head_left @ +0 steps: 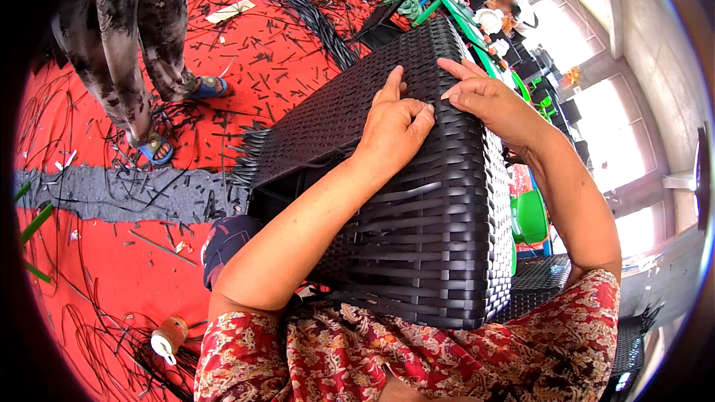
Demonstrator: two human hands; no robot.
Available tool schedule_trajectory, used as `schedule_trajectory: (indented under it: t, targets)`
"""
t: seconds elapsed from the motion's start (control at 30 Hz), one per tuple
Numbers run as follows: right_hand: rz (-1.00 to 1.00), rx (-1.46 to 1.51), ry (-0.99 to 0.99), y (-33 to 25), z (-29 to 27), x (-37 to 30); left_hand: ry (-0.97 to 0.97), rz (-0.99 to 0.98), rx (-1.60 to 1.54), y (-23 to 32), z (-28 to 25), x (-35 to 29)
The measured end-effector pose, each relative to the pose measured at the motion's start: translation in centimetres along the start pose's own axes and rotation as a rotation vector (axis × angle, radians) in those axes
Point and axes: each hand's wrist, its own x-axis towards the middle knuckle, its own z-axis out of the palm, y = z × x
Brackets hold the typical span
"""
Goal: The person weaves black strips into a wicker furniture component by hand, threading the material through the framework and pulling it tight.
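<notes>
A large piece of black woven wicker furniture point(439, 216) stands tilted in front of me, close against my body. My left hand point(395, 126) lies on its upper face near the edge, forefinger stretched out and thumb apart from it. Just across the edge, my right hand point(480, 100) has its thumb and a finger pressed together at the weave, the other fingers extended. Whatever it pinches is too small to make out. Loose strip ends point(249, 152) stick out from the far left corner. Part of the near side shows gaps between the strips.
Cut black strips litter the red floor covering point(134, 268), crossed by a grey band point(126, 193). A person in patterned trousers point(134, 45) and blue sandals stands at the left. A strip bundle point(316, 26), an orange-brown container point(170, 335) and a green chair point(530, 217) are around me.
</notes>
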Motion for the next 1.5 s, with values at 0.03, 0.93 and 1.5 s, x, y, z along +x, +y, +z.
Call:
schedule_trajectory:
  t: [0.03,0.93,1.5]
  targets:
    - [0.0,0.032,0.002,0.0,0.0,0.0,0.023,0.031,0.047,0.2,-0.3,-0.1]
    - [-0.267,-0.203,0.269,0.0,2.2,0.5,-0.067,-0.627,-0.951,-1.4,-1.9,2.1]
    - [-0.529,0.27,0.548,1.9,4.6,0.0,-0.082,-0.778,-1.135,-1.3,-5.3,1.1]
